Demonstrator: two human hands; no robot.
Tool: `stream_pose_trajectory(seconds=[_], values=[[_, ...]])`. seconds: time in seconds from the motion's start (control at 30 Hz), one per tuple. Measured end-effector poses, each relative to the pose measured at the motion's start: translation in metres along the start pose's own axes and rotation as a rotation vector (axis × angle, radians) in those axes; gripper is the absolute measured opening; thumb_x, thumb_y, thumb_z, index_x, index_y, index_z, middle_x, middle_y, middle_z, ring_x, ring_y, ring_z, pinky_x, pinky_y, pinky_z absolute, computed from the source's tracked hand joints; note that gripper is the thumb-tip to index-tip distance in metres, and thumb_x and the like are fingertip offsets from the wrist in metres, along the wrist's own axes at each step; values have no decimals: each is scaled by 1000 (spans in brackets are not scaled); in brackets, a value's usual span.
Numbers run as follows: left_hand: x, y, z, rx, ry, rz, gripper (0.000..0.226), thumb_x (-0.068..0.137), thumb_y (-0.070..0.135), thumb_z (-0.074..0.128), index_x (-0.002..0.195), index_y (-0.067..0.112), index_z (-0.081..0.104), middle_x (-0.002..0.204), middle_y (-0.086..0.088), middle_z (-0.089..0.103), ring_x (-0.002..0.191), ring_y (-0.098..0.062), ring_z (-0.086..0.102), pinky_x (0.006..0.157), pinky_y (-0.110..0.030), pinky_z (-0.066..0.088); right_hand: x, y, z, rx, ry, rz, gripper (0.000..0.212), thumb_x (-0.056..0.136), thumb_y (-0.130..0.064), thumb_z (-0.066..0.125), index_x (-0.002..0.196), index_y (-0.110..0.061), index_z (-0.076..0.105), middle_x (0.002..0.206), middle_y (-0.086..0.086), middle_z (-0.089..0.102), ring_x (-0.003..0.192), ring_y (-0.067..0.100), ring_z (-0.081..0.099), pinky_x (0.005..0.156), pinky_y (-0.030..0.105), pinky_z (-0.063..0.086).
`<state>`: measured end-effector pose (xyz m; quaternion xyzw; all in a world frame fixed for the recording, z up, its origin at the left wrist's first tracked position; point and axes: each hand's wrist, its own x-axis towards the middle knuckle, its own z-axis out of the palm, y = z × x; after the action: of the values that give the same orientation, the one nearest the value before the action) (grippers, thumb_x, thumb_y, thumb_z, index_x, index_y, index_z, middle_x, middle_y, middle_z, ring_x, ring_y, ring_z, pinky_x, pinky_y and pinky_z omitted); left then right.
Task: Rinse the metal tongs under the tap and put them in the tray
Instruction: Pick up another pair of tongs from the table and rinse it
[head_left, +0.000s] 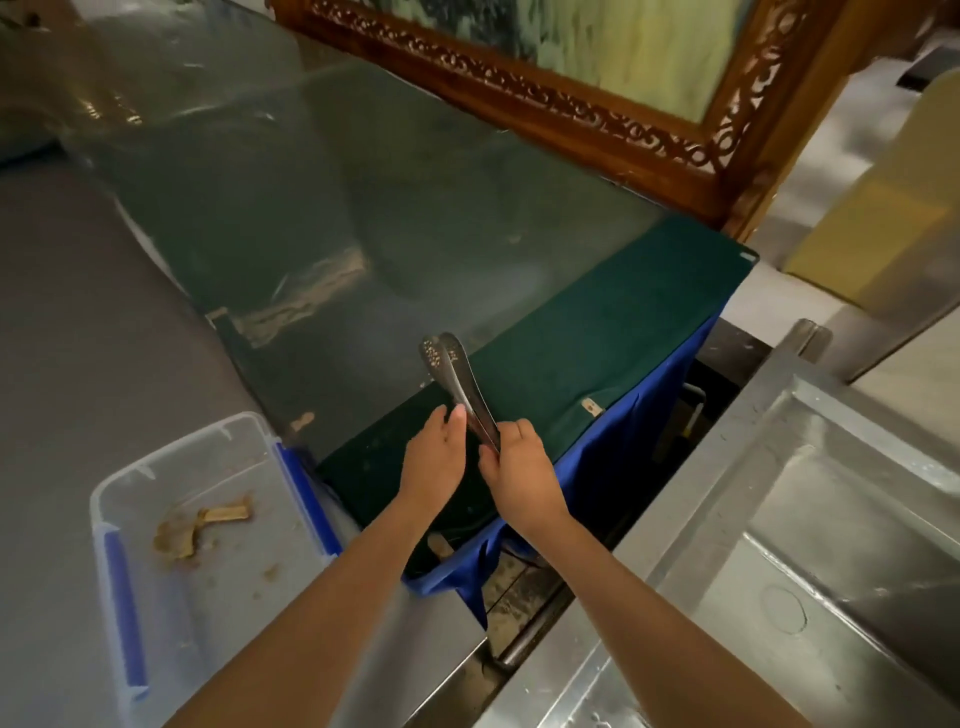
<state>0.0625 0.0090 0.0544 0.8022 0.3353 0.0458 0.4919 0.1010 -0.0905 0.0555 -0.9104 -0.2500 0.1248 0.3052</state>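
Note:
The metal tongs point up and away over the green-covered table, their two perforated spoon ends together. My right hand grips the lower handle end of the tongs. My left hand is just left of it, its thumb touching the tongs' arm and its fingers against them. A clear plastic tray with blue clips lies at the lower left, holding food scraps. The steel sink is at the lower right; no tap is in view.
A glass sheet covers most of the green cloth. A blue skirt hangs at the table's near corner. A carved wooden frame stands behind the table. Grey counter lies at the left.

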Motion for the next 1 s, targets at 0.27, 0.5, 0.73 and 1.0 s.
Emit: stream_pose_trajectory(seconds=[0.27,0.5,0.73,1.0], values=[[-3,102,18,-787,-342,-127,18,93,13,51,95,0,62,87,-12,70,79,-19,70,78,-33,54,-38,29,-95,120,147,23,26,95,-30,44,89,-6,55,87,5,49,73,22,48,64,27,33],[-62,187,93,-1023,-743,-59,21,96,16,42,102,7,60,84,-7,76,81,-19,72,65,-29,59,-103,73,-188,264,350,92,35,95,-29,46,82,3,56,68,6,48,65,21,42,59,30,30],[-140,257,181,-1004,-939,30,16,96,12,41,104,8,55,80,-7,73,68,-18,70,62,-32,58,-174,129,-262,306,497,149,38,95,-29,47,59,-30,35,54,-10,36,46,5,36,46,15,33],[-207,282,270,-935,-896,95,16,96,16,42,94,11,57,71,-1,55,50,-10,49,50,-22,46,-233,194,-302,359,527,214,35,93,-26,51,61,-18,38,56,-4,38,53,11,32,52,25,28]])
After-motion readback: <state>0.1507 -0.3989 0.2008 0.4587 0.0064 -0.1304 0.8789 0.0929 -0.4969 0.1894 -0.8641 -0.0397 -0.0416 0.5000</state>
